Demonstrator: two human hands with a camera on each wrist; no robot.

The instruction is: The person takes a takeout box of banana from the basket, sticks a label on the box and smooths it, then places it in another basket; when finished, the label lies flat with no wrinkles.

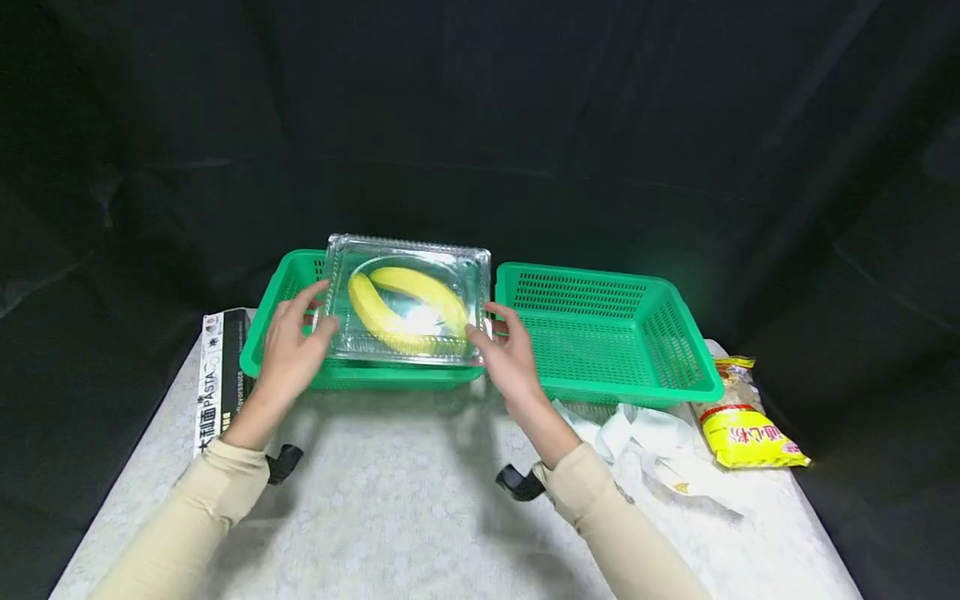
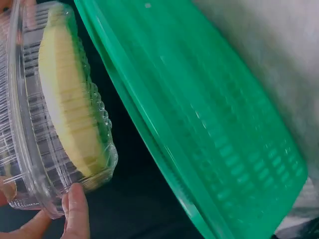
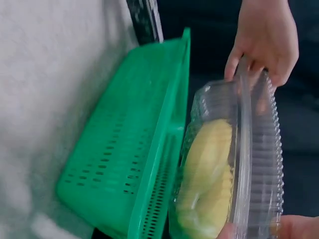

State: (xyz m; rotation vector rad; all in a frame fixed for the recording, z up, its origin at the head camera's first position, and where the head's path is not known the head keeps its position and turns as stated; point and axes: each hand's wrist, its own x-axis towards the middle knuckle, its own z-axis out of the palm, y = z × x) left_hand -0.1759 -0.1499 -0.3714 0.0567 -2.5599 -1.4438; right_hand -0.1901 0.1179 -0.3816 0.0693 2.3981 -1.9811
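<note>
A clear lidded plastic box (image 1: 408, 250) with two yellow bananas (image 1: 375, 317) inside is held above the left green basket (image 1: 277, 308). My left hand (image 1: 294, 337) grips its left edge and my right hand (image 1: 510, 354) its right edge, thumbs toward me. In the left wrist view, fingers (image 2: 77, 209) pinch the rim beside one banana (image 2: 70, 94). The right wrist view shows the box (image 3: 244, 149) beside the basket wall (image 3: 119, 134), with my left hand (image 3: 269, 40) at the far end.
Another green basket (image 1: 600, 333) stands to the right. A black and white pasta box (image 1: 217, 375) lies at the left. A yellow bag (image 1: 753, 433) is at the right edge, and crumpled white strips (image 1: 645, 433) lie in front of the right basket.
</note>
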